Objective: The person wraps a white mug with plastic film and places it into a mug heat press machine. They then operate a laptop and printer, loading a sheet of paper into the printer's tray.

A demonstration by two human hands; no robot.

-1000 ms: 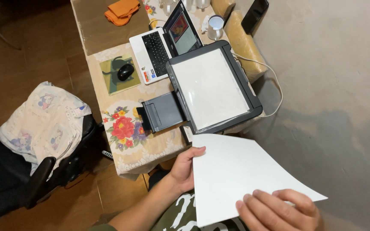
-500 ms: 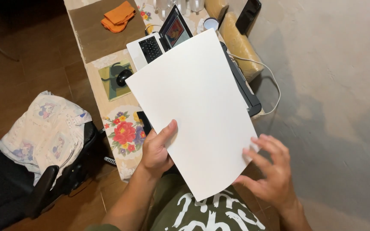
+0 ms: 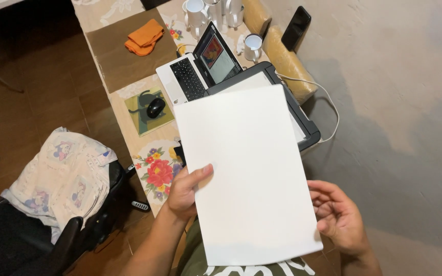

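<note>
A: Nearest first. What do the hands have?

B: The left hand [image 3: 186,190] pinches the left edge of a large blank white sheet of paper [image 3: 246,174], thumb on top and fingers hidden beneath. The right hand [image 3: 337,217] is open, fingers loosely curled at the sheet's right edge, touching or just beside it; I cannot tell which.

A: And the sheet itself?

B: Held in the air over the lap, its far end overlapping the black flatbed scanner with its pale glass bed [image 3: 292,115].

A: How should it be handled well?

B: I'd judge both edges want support so it stays flat, with its corners squared to the bed.

A: Beyond that?

B: A white open laptop [image 3: 195,71], a black mouse on a green mat [image 3: 155,107], an orange folded cloth [image 3: 144,37], and white mugs [image 3: 196,11] on the floral-clothed table [image 3: 154,171].
</note>
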